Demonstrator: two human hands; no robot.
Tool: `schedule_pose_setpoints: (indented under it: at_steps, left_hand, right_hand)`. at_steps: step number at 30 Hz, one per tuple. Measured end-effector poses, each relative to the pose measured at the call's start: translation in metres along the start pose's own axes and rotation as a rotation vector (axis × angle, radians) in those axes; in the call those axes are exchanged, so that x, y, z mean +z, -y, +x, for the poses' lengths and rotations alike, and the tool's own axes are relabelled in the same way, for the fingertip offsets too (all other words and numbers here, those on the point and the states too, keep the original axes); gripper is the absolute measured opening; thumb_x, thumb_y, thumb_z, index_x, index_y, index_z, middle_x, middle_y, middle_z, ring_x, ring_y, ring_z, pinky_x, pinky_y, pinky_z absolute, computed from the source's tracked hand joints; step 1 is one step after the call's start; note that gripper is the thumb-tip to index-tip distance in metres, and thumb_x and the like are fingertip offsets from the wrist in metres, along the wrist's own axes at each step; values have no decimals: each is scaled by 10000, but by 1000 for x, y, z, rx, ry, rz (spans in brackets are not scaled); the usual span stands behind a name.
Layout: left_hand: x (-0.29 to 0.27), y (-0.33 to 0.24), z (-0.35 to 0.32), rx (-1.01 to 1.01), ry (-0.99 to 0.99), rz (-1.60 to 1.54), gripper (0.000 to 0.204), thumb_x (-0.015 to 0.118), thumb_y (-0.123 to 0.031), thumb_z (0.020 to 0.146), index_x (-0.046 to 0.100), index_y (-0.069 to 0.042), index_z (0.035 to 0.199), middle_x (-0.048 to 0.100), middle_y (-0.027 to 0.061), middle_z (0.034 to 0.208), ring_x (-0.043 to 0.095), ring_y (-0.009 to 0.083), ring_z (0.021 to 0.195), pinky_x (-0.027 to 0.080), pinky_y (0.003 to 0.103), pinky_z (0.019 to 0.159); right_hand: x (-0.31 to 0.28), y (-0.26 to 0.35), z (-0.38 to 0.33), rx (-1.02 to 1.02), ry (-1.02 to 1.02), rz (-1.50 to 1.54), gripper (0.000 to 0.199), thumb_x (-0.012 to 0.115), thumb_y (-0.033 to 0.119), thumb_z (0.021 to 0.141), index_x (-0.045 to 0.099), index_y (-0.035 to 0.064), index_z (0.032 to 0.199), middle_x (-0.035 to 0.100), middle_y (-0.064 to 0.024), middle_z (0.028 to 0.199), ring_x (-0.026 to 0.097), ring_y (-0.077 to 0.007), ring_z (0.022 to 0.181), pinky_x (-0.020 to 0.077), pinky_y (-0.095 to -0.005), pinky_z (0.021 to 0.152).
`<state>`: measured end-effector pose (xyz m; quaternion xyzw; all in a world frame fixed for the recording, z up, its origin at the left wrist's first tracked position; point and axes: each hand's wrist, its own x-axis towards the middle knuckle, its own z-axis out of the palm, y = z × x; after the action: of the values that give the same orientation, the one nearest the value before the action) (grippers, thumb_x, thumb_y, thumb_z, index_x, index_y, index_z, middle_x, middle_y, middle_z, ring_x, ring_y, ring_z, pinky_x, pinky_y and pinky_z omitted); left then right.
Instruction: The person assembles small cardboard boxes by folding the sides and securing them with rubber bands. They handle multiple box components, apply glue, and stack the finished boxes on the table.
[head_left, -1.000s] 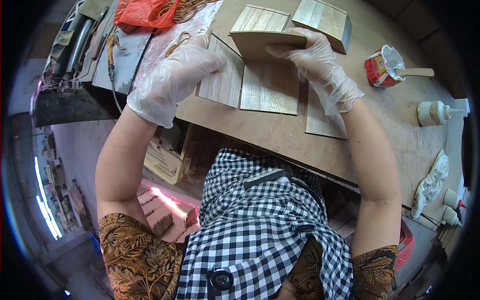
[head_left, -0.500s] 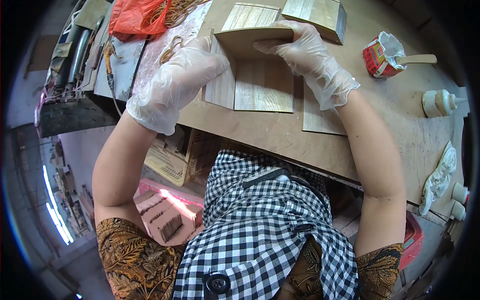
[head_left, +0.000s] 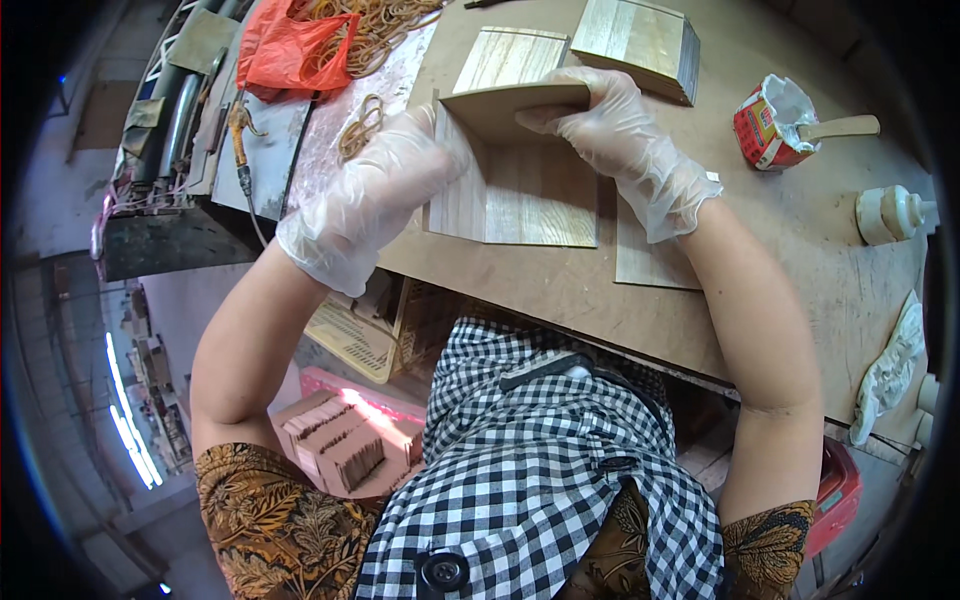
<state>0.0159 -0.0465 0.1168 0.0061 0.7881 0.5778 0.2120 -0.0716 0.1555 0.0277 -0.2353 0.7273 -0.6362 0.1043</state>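
Fingers of both gloved hands, left hand (head_left: 370, 200) and right hand (head_left: 620, 140), pinch thin pale wooden panel (head_left: 515, 105) upright over flat wood-veneer sheets (head_left: 530, 200), long axis left-right.

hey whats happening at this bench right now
A person in thin clear gloves is fitting thin wooden panels together on a workbench. The left hand steadies the side panel while the right hand holds a top panel tilted over the flat panel. A finished wooden box, a red glue can and rubber bands lie nearby.
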Motion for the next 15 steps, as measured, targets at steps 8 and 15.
schedule_pose_setpoints:
  at_steps: [8,15]
  left_hand:
    - [-6,17,8,-127,-117,47,607,494,-3,814,433,5,1417,599,93,1247,595,155,1096,496,307,929]
    - [7,10,14,-142,-172,143,614,499,-13,810,421,29,1418,594,91,1256,595,150,1094,484,301,947]
  right_hand:
    - [1,4,-4,-40,23,13,250,757,67,828,738,53,1077,725,-84,1003,653,-162,910,504,-297,839]
    - [1,3,-5,6,20,6,241,750,62,828,736,49,1068,733,-80,1010,647,-145,918,506,-301,840]
